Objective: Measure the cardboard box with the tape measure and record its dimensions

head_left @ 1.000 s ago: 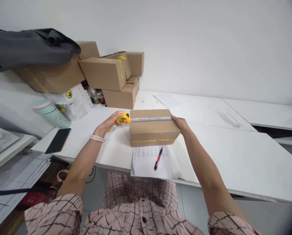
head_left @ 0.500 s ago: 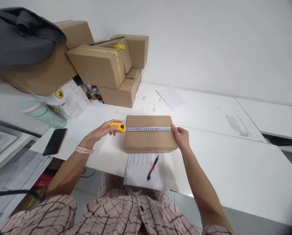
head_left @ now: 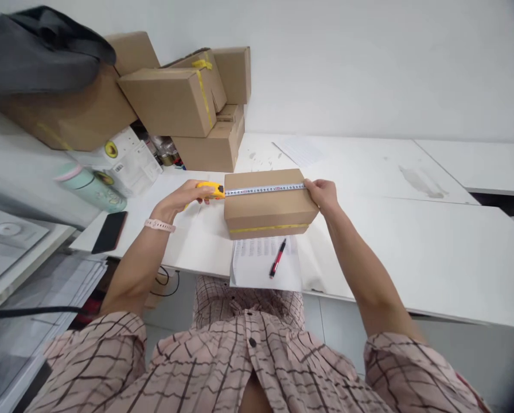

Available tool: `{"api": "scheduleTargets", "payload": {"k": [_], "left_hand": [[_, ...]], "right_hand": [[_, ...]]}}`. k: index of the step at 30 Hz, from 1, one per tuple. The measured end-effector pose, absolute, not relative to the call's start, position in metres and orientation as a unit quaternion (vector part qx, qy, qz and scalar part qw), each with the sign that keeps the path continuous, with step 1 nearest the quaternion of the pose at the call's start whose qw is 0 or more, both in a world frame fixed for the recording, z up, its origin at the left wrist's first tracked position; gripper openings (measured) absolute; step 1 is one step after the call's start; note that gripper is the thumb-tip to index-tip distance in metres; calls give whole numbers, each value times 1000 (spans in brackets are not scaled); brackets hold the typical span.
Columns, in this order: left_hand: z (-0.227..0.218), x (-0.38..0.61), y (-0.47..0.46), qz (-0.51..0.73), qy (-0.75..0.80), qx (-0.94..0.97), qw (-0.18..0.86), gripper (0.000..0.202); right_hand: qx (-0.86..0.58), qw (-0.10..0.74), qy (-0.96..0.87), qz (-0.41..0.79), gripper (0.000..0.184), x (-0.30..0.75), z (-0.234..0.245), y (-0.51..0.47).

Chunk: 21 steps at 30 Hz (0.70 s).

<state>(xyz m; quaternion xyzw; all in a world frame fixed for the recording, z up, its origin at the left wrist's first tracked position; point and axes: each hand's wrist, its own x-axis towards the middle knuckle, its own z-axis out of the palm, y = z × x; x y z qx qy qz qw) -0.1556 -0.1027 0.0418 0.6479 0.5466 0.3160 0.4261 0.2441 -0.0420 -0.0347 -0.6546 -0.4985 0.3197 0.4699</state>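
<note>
A small brown cardboard box with a yellow strap lies on the white table. My left hand grips the yellow tape measure case at the box's left edge. The white tape blade runs across the box top. My right hand pinches the blade's end at the box's right edge. A printed sheet with a red pen on it lies in front of the box.
Several stacked cardboard boxes stand at the back left, one under a dark grey cloth. A mint green bottle, a white packet and a black phone lie at the left. Another sheet of paper lies farther back.
Both hands keep the tape stretched across the box. The view has shifted, so the box sits higher in the picture and its front face with the yellow strap shows again.
</note>
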Motion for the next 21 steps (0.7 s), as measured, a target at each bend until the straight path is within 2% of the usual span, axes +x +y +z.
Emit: {"api": "scheduleTargets", "payload": {"k": [3,6,9,11,15,21], "left_hand": [[64,-136,-142,308,520,671,429,37],[57,-103,-203,277,460,663,522,56],[21,-59,-261,252,377,600,659,71],[-4,-30,-285,272,331,528,734,72],[-22,11,-285,369,303,441,760,58],[-8,33,-236,419,302,389,763,61]], "right_hand": [[-582,558,-505,308,30,245,-2,-52],[-518,585,-551,292,25,237,27,-67],[-471,538,-628,308,21,217,37,-76],[-469,477,-670,321,20,200,34,-73],[-515,357,-722,294,22,171,29,-41],[-583,284,-717,256,27,151,32,7]]}}
